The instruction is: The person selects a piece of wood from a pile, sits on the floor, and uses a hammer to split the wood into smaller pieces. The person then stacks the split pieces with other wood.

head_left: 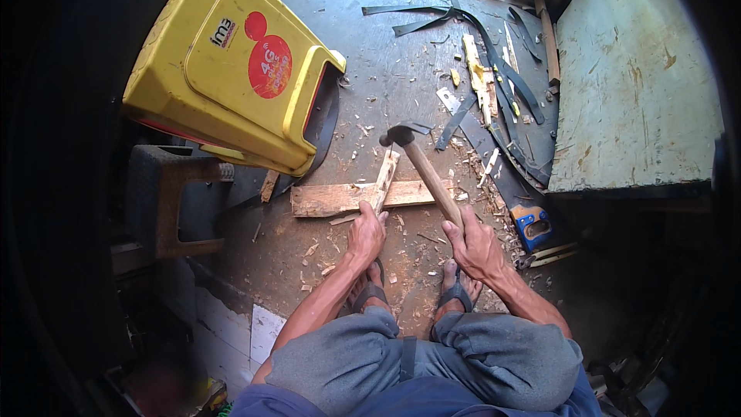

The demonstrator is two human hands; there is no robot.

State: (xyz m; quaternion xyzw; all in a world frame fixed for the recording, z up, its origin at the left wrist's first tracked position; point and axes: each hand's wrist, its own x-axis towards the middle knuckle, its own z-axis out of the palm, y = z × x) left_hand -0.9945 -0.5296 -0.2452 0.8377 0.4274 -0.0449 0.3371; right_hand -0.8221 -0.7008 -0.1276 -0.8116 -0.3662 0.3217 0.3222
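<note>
My left hand (367, 233) is closed around the lower end of a narrow wooden stick (384, 181), its far end pointing away from me. Beneath the stick, a wider wooden board (332, 199) lies crosswise on the floor. My right hand (476, 244) grips the wooden handle of a claw hammer (429, 172). The hammer's dark head is just beyond the stick's far end, its striking face to the left and its claw to the right. A thin dark line, perhaps a nail, shows between the head and the stick; it is too small to tell.
A yellow plastic stool (224, 69) lies tipped at the left, beside a dark stool (166, 201). On the right are a handsaw (532, 225) with a blue handle, black straps (494, 58) and a pale panel (637, 85). Wood chips litter the floor around my sandalled feet.
</note>
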